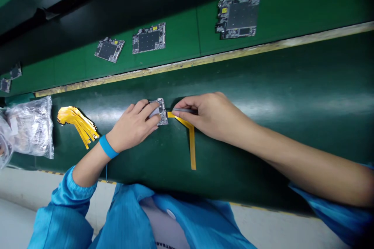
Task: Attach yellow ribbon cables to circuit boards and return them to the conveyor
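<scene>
My left hand [133, 126], with a blue band at the wrist, lies over a small circuit board [163, 114] and grips it against the green worktop. Its fingers hide most of the board. From the board's right edge runs an orange flat flex cable [192, 144], which bends and trails towards me. My right hand [209, 114] pinches a slim grey tool [184, 110] between thumb and fingers. The tool's tip is beside the cable, close to the board. Whether the cable's end sits inside the connector is too small to tell.
A fanned pile of orange flex cables [77, 122] lies left, beside a silvery plastic bag [32, 126]. Beyond a worn raised edge [187, 65], a green belt [306, 4] carries several circuit boards [149, 39]; the board at right [241, 17] has a cable attached.
</scene>
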A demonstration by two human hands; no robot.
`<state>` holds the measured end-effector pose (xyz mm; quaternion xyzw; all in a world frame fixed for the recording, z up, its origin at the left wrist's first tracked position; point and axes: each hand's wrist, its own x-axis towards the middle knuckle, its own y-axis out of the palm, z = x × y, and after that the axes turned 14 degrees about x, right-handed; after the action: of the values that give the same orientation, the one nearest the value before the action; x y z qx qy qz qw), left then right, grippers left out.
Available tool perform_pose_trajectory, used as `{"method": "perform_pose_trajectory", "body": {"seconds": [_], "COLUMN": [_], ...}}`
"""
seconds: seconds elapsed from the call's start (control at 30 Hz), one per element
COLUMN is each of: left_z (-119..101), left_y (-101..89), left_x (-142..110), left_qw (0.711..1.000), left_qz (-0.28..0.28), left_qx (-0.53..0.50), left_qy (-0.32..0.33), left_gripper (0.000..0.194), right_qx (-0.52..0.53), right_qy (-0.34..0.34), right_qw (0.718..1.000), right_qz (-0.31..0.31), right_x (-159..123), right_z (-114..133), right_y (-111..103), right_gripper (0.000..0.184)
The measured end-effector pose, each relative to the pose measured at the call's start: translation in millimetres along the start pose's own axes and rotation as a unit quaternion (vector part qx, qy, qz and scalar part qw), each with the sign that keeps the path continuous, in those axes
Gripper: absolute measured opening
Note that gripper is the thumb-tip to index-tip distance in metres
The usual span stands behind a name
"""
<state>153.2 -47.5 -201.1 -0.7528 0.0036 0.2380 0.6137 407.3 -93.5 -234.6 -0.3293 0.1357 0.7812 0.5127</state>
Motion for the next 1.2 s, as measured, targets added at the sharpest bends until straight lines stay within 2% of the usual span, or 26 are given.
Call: {"method": "perform_pose_trajectory", "body": {"seconds": [0.23, 0.47, 0.67, 0.73, 0.8, 0.9, 0.97, 1.03, 1.2], "left_z": [-5, -16, -20, -22, -23, -25, -26, -27, -27], "left_y": [-1.7, -1.3, -3.6, -4.3, -4.8, -5.4, -5.7, -5.9, -7.2], "left_x": [-9, -21, -19, -18, -17, -15, -14, -14, -13], "left_qw": [1.0, 0.998, 0.995, 0.994, 0.994, 0.994, 0.995, 0.995, 0.994], "left_qz": [0.022, 0.057, 0.085, 0.091, 0.094, 0.092, 0.091, 0.093, 0.1], "left_qx": [0.001, 0.037, 0.051, 0.055, 0.06, 0.055, 0.042, 0.035, 0.042], "left_qy": [-0.004, -0.006, -0.006, -0.008, -0.011, -0.015, -0.017, -0.019, -0.018], "left_gripper": [0.033, 0.063, 0.072, 0.073, 0.074, 0.075, 0.074, 0.073, 0.075], "right_qx": [-0.018, -0.041, -0.065, -0.073, -0.08, -0.079, -0.075, -0.071, -0.083], "right_qy": [0.024, 0.007, -0.008, -0.028, -0.077, -0.168, -0.199, -0.208, -0.217], "right_qw": [0.999, 0.999, 0.998, 0.997, 0.994, 0.983, 0.977, 0.976, 0.973], "right_qz": [0.015, 0.014, 0.016, 0.019, 0.011, -0.004, 0.0, 0.003, 0.0], "right_x": [3, 6, 8, 7, 5, 1, 0, 0, 5], "right_z": [9, 15, 10, 5, -1, -8, -11, -13, -15], "right_y": [2, 2, 5, 7, 6, 3, 1, 2, 10], "right_gripper": [0.015, 0.017, 0.017, 0.018, 0.02, 0.035, 0.042, 0.04, 0.022]}}
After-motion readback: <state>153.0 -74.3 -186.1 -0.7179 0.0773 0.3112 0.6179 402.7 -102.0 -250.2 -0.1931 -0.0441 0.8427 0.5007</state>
